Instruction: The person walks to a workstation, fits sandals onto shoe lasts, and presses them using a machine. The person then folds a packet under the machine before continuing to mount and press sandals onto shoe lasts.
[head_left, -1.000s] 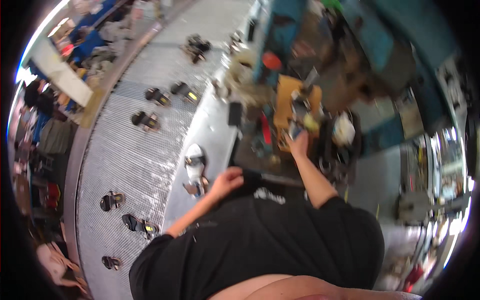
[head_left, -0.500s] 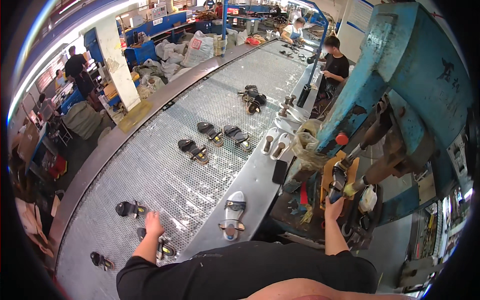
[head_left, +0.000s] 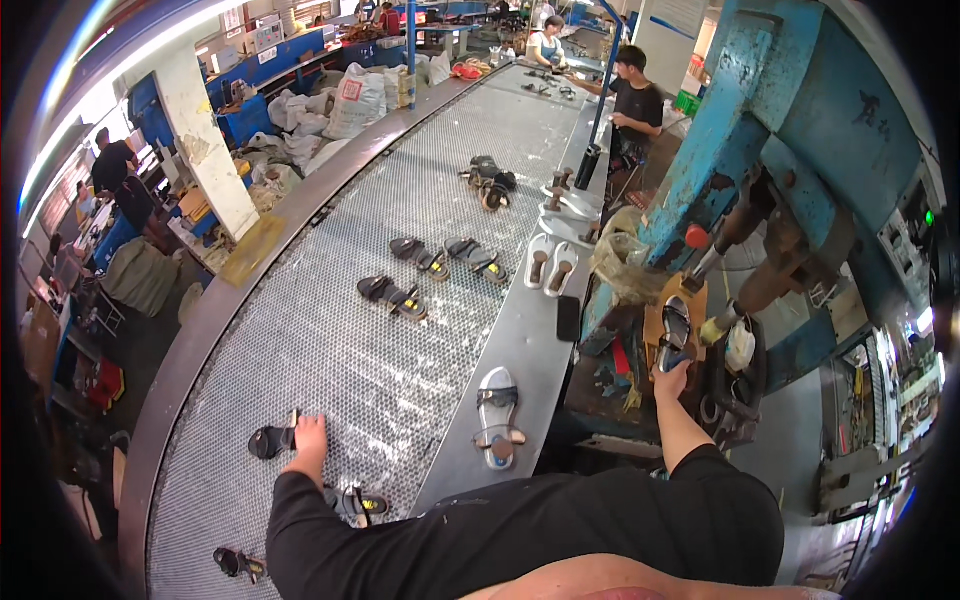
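Left hand [head_left: 310, 437] stretched out over the mesh conveyor belt [head_left: 400, 330], fingers laid on a dark sandal [head_left: 268, 441] at the near end of the belt. Contact visible; a closed grip around the sandal not discernible, so hold state uncertain. Second dark sandal with a yellow spot [head_left: 362, 503] just below the left forearm, another [head_left: 236, 563] nearer the lower belt edge.

Right hand [head_left: 672, 381] raised to the blue press machine [head_left: 760, 170], fingers at the heel end of a dark sandal on the press pad [head_left: 676, 330], which lies flat on a tan board. Fingertips touching or pinching the heel; too small to separate the two.

White sandal [head_left: 497, 432] lying alone on the steel side rail [head_left: 530, 330] between the two arms. Further pairs spaced up the belt: dark pair [head_left: 393, 296], second pair [head_left: 448, 256], white pair [head_left: 551, 264] on the rail. Seated co-worker in a black shirt [head_left: 632, 100] far up the line.

Risks, as judged:
- Arms spread wide to two places; gaze cannot cover both. Left-hand sandal may slip from a loose touch or ride off on the belt if moving.
- Right fingers close beneath the press head; pinch hazard if the press is actuated before withdrawal.
- Sandal on the pad possibly skewed if nudged at the heel only; poor pressing as a result.
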